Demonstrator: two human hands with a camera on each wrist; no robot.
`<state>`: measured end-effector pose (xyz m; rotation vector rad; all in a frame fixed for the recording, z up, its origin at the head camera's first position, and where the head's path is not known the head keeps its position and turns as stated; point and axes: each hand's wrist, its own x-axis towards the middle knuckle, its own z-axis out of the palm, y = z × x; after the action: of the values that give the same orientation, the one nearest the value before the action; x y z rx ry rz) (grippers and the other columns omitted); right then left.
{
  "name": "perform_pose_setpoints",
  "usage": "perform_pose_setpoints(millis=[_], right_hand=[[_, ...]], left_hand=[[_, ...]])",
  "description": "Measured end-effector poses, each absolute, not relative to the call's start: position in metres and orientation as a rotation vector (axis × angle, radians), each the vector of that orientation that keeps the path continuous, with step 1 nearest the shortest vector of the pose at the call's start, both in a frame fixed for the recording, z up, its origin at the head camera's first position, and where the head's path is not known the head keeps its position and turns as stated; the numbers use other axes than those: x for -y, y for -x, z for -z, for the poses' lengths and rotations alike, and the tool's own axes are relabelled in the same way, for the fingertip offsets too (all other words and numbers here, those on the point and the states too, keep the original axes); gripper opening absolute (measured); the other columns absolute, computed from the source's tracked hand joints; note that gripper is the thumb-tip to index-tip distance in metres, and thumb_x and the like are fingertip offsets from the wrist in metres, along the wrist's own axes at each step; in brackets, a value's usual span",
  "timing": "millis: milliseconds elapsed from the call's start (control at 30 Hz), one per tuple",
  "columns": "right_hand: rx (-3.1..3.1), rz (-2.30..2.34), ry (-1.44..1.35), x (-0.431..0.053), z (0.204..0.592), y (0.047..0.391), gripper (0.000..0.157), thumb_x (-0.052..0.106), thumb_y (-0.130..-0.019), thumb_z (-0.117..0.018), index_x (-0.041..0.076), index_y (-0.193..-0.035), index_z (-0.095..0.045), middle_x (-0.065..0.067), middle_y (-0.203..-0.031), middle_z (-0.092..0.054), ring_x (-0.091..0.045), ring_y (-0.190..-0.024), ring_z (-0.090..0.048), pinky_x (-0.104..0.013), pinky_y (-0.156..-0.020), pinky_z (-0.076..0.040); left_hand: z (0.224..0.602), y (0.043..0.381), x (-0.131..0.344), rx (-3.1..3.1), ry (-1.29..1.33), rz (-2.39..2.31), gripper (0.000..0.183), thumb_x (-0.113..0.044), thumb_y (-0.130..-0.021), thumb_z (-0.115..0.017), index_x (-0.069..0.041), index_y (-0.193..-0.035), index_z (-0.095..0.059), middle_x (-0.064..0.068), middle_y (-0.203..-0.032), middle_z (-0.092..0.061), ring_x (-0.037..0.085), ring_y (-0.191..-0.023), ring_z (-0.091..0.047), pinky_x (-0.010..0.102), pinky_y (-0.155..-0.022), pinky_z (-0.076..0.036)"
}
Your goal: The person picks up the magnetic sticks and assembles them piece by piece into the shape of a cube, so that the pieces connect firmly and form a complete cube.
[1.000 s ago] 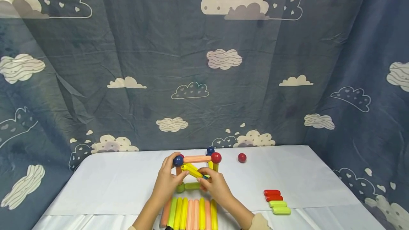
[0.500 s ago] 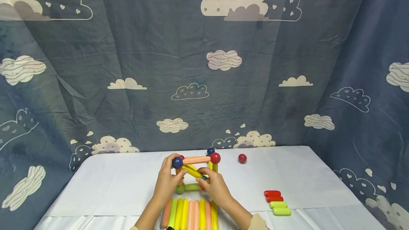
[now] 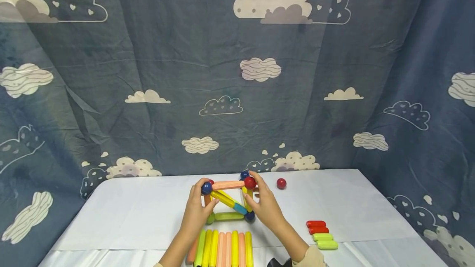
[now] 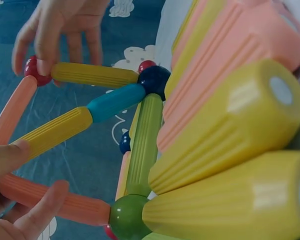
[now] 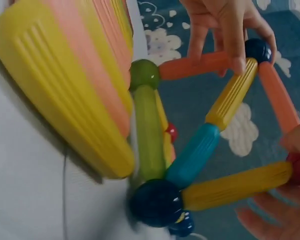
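A cube-like frame of magnetic sticks and balls stands on the table. At its upper left corner my left hand point(image 3: 194, 211) grips the blue ball point(image 3: 206, 188), the thumb against a yellow stick point(image 4: 60, 132). This stick meets a short teal stick point(image 3: 240, 208); together they slant across the front face to the dark blue ball point(image 5: 156, 202) at lower right. My right hand point(image 3: 268, 209) holds the red ball point(image 3: 250, 182) at the upper right corner. A salmon stick point(image 3: 228, 185) joins both top balls. Below, a green stick point(image 3: 229, 216) runs from the green ball point(image 4: 129, 217).
A row of yellow, pink and green sticks point(image 3: 224, 250) lies in front of the frame. Two red sticks point(image 3: 317, 230) and two light green sticks point(image 3: 325, 244) lie at right. A loose red ball point(image 3: 281, 183) sits behind, near the cloud-patterned curtain point(image 3: 222, 73).
The yellow stick's upper end has come up against the blue ball. My right hand has left the teal stick's lower end and moved up to the red ball; the left hand stays.
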<state>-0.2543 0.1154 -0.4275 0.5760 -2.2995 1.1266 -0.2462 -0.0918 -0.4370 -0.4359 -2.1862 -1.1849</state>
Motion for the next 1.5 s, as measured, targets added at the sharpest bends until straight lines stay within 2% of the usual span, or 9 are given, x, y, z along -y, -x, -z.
perform_pose_setpoints(millis=[100,267,567,767,1000,1133,1267,1400,1500], right_hand=[[2.353,-1.232,-0.570,-0.117,0.431,0.256,0.062,-0.001,-0.080,-0.064,0.021,-0.132,-0.037,-0.008,-0.108,-0.057,-0.018,-0.082,-0.059,-0.024,-0.067,-0.051],[2.315,-1.274,-0.589,-0.116,0.434,0.255,0.062,-0.004,-0.080,-0.063,0.021,-0.131,-0.038,-0.006,-0.107,-0.057,-0.017,-0.081,-0.060,-0.019,-0.065,-0.050],[2.288,-1.291,-0.616,-0.112,0.436,0.250,0.064,-0.004,-0.081,-0.062,0.023,-0.133,-0.036,-0.006,-0.105,-0.058,-0.017,-0.083,-0.059,-0.019,-0.066,-0.050],[2.291,-1.289,-0.633,-0.103,0.437,0.249,0.064,-0.002,-0.081,-0.064,0.022,-0.134,-0.036,-0.009,-0.109,-0.057,-0.019,-0.085,-0.060,-0.019,-0.067,-0.049],[2.256,-1.317,-0.657,-0.088,0.438,0.249,0.067,-0.003,-0.080,-0.065,0.022,-0.134,-0.036,-0.010,-0.121,-0.050,-0.019,-0.086,-0.060,-0.018,-0.067,-0.049],[2.248,-1.361,-0.688,-0.081,0.437,0.249,0.064,-0.004,-0.080,-0.064,0.018,-0.133,-0.037,-0.010,-0.121,-0.050,-0.021,-0.087,-0.060,-0.017,-0.066,-0.049],[2.294,-1.382,-0.728,-0.080,0.437,0.247,0.064,0.001,-0.083,-0.063,0.022,-0.136,-0.033,-0.009,-0.112,-0.052,-0.021,-0.089,-0.059,-0.018,-0.069,-0.049],[2.288,-1.319,-0.749,-0.090,0.439,0.247,0.058,0.013,-0.087,-0.059,0.022,-0.138,-0.032,-0.006,-0.115,-0.051,-0.019,-0.095,-0.056,-0.027,-0.077,-0.049],[2.247,-1.233,-0.695,-0.104,0.442,0.253,0.047,0.014,-0.090,-0.056,0.015,-0.134,-0.041,-0.004,-0.116,-0.052,-0.020,-0.100,-0.052,-0.035,-0.085,-0.045]], left_hand=[[0.438,0.249,0.091,2.196,0.426,1.159,0.066,-0.004,-0.070,-0.076,-0.009,-0.126,-0.040,0.011,-0.100,-0.046,0.023,-0.088,-0.052,0.041,-0.078,-0.047],[0.438,0.256,0.093,2.204,0.407,1.157,0.071,-0.004,-0.071,-0.075,-0.013,-0.131,-0.040,0.012,-0.099,-0.045,0.022,-0.084,-0.049,0.040,-0.075,-0.048],[0.436,0.271,0.100,2.267,0.412,1.300,0.074,-0.005,-0.078,-0.069,-0.018,-0.140,-0.031,0.013,-0.109,-0.044,0.024,-0.092,-0.049,0.020,-0.062,-0.049],[0.434,0.285,0.104,2.305,0.396,1.446,0.073,-0.003,-0.083,-0.063,-0.024,-0.142,-0.025,0.015,-0.122,-0.041,0.029,-0.104,-0.047,0.027,-0.071,-0.051],[0.429,0.306,0.106,2.317,0.448,1.518,0.061,0.003,-0.090,-0.046,-0.020,-0.142,-0.024,0.019,-0.124,-0.040,0.034,-0.106,-0.047,0.047,-0.081,-0.044],[0.425,0.315,0.108,2.379,0.465,1.601,0.067,0.008,-0.088,-0.040,-0.023,-0.144,-0.019,0.020,-0.132,-0.034,0.035,-0.112,-0.044,0.048,-0.085,-0.042],[0.422,0.316,0.108,2.410,0.456,1.506,0.068,0.010,-0.087,-0.040,-0.018,-0.144,-0.017,0.022,-0.136,-0.030,0.038,-0.117,-0.040,0.051,-0.093,-0.034],[0.420,0.301,0.098,2.266,0.345,1.354,0.055,0.006,-0.089,-0.043,-0.011,-0.140,-0.028,0.020,-0.133,-0.031,0.035,-0.112,-0.042,0.047,-0.089,-0.040],[0.415,0.285,0.083,2.136,0.395,1.320,0.044,-0.002,-0.091,-0.046,-0.011,-0.133,-0.039,0.014,-0.131,-0.034,0.027,-0.098,-0.046,0.039,-0.080,-0.045]])
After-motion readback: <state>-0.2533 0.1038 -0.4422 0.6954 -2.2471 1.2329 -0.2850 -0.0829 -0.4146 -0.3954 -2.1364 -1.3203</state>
